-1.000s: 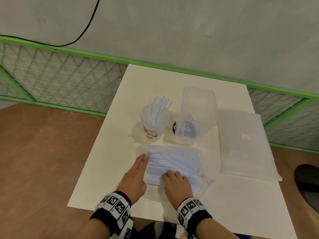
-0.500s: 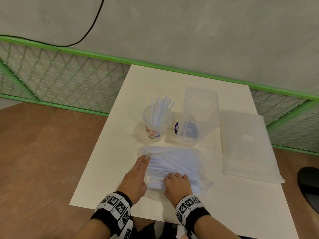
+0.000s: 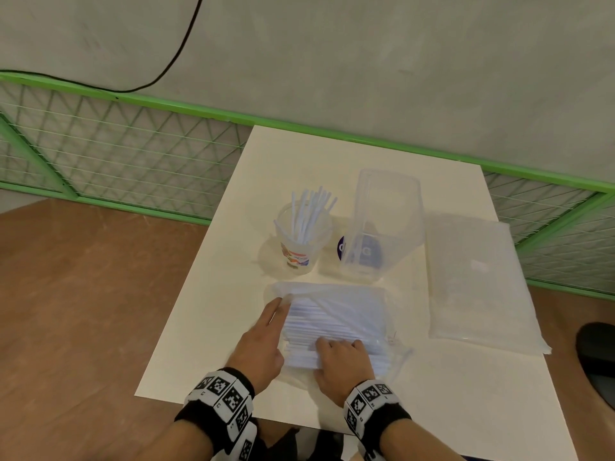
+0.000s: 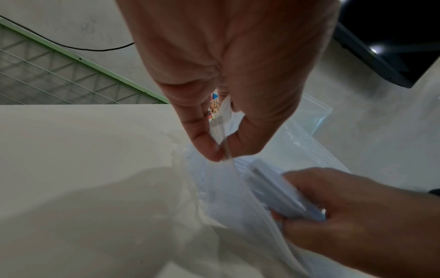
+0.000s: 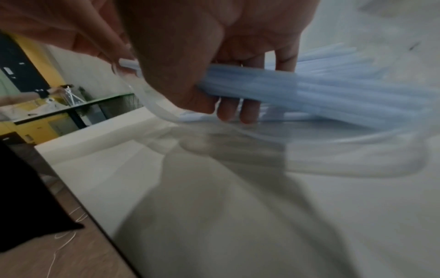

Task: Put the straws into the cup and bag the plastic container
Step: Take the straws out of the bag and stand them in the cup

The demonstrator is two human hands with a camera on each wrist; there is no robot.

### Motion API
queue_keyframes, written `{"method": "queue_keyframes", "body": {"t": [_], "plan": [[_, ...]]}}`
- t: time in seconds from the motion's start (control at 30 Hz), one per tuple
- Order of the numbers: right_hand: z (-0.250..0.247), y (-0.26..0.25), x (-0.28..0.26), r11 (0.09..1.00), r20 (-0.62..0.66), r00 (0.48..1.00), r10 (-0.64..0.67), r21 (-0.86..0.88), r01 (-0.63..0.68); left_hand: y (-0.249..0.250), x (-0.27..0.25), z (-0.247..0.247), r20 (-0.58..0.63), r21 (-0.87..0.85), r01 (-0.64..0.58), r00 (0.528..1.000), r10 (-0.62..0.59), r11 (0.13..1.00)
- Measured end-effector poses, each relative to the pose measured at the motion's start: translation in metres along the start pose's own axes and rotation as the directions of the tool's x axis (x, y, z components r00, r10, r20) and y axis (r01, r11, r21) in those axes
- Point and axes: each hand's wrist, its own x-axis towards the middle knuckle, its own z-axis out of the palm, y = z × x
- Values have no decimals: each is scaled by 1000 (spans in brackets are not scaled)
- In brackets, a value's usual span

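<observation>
A clear bag of pale blue straws (image 3: 336,322) lies near the table's front edge. My left hand (image 3: 263,337) pinches the bag's open left edge (image 4: 222,143) between thumb and finger. My right hand (image 3: 342,361) reaches inside the bag and grips a bunch of straws (image 5: 285,88). Behind the bag stands a clear printed cup (image 3: 301,239) with several straws upright in it. To its right stands the clear plastic container (image 3: 382,224), empty, with a dark round label at its base.
A flat stack of clear plastic bags (image 3: 479,281) lies on the white table (image 3: 432,410) at the right. A green mesh fence (image 3: 116,154) and a grey wall run behind. A dark shoe (image 3: 599,357) sits at the far right on the floor.
The right hand has slid slightly toward me along the straws in the bag. The left hand keeps its hold on the bag's edge.
</observation>
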Motion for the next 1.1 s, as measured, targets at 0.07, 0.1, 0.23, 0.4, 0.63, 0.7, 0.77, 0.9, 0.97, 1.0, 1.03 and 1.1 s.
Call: {"method": "queue_keyframes", "body": {"t": [0.07, 0.1, 0.23, 0.4, 0.63, 0.7, 0.77, 0.9, 0.97, 1.0, 1.03, 1.1], "plan": [[0, 2, 0, 1000, -30, 999, -14, 16, 14, 0, 0, 1, 3, 1, 1, 1000, -1, 1000], [1, 2, 1, 1000, -35, 999, -15, 17, 15, 0, 0, 1, 3, 2, 2, 1000, -2, 1000], [5, 1, 7, 1000, 19, 1000, 1, -16, -1, 3, 1, 1, 0, 0, 1, 1000, -1, 1000], [1, -3, 12, 998, 72, 997, 22, -56, -18, -1, 2, 1, 0, 7, 14, 1000, -14, 1000], [-13, 1, 2, 995, -2, 1000, -25, 99, 25, -3, 1, 0, -11, 21, 15, 1000, -15, 1000], [-26, 7, -3, 958, -28, 999, -39, 283, 45, -4, 2, 0, -15, 17, 7, 1000, -7, 1000], [-43, 11, -9, 852, -39, 999, -14, 523, 32, -4, 3, 0, -17, 14, -3, 1000, 3, 1000], [-76, 10, -16, 390, -89, 977, 192, 921, 7, 1, 5, -1, -22, 21, -1, 1000, 2, 1000], [-78, 13, -17, 306, -111, 971, 212, 951, 42, 2, 6, -2, -24, 22, -8, 1000, 9, 1000], [-75, 16, -17, 323, -116, 973, 198, 945, 47, 2, 6, -2, -25, 22, -10, 1000, 11, 1000], [-72, 18, -18, 380, -104, 979, 174, 925, 31, 2, 6, -2, -26, 22, -11, 1000, 12, 1000], [-62, 27, -19, 505, -61, 988, 143, 863, -20, 2, 6, -2, -27, 25, -16, 999, 17, 1000]]}}
